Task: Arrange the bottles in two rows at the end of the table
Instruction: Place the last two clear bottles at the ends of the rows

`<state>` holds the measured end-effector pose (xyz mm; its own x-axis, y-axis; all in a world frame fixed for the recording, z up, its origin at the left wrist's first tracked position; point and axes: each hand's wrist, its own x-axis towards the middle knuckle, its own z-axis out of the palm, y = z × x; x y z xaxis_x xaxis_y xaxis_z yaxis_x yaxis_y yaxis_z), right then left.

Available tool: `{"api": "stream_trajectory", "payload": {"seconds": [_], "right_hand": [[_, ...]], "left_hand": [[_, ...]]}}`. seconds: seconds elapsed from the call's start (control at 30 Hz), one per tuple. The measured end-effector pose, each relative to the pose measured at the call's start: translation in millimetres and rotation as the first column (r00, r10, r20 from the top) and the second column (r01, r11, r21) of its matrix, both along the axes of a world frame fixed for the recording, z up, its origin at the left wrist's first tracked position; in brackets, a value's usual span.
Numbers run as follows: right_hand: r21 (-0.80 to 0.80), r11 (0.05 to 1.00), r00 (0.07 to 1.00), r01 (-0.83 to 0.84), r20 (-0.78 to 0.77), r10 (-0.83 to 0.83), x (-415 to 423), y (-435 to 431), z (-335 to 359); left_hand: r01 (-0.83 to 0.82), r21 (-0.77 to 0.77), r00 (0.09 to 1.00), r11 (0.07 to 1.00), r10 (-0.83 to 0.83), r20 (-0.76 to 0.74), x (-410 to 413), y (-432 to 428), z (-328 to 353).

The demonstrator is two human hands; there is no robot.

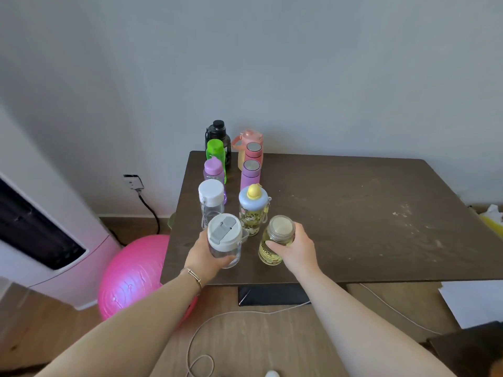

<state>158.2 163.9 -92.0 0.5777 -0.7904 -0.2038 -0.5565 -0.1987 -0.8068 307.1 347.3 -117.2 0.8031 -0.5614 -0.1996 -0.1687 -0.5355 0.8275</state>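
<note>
Two lines of bottles run along the left end of the dark wooden table (353,219). The left line holds a black bottle (217,131), a green bottle (215,151), a purple-capped bottle (213,170) and a clear white-capped bottle (210,198). My left hand (202,257) grips a clear bottle with a grey-white lid (224,238) at the near end of that line. In the right line stand an orange-lidded jug (246,140), a pink flask (253,151), a lilac flask (250,172) and a duck-topped bottle (253,210). My right hand (295,248) grips a yellow bottle (276,240) at its near end.
A pink exercise ball (133,276) lies on the floor left of the table, beside a white appliance (51,240). A wall socket with a black cord (133,182) is behind it. White cable (231,317) loops over the floor. Papers (473,303) lie at the right.
</note>
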Motion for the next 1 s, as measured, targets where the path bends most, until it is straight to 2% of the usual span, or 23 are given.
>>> {"api": "stream_trajectory", "payload": {"seconds": [0.17, 0.37, 1.0], "right_hand": [[0.022, 0.998, 0.999, -0.051, -0.004, 0.052, 14, 15, -16], [0.028, 0.992, 0.992, -0.120, -0.037, 0.121, 23, 25, -32], [0.017, 0.992, 0.991, -0.123, -0.055, 0.123, 28, 34, -49]], "left_hand": [[-0.078, 0.010, 0.996, 0.997, 0.079, -0.052, 6, 16, -15], [-0.110, 0.046, 0.993, 0.993, 0.112, -0.035, 12, 27, -28], [-0.058, 0.078, 0.998, 0.995, 0.059, -0.011, 20, 22, -51]]}}
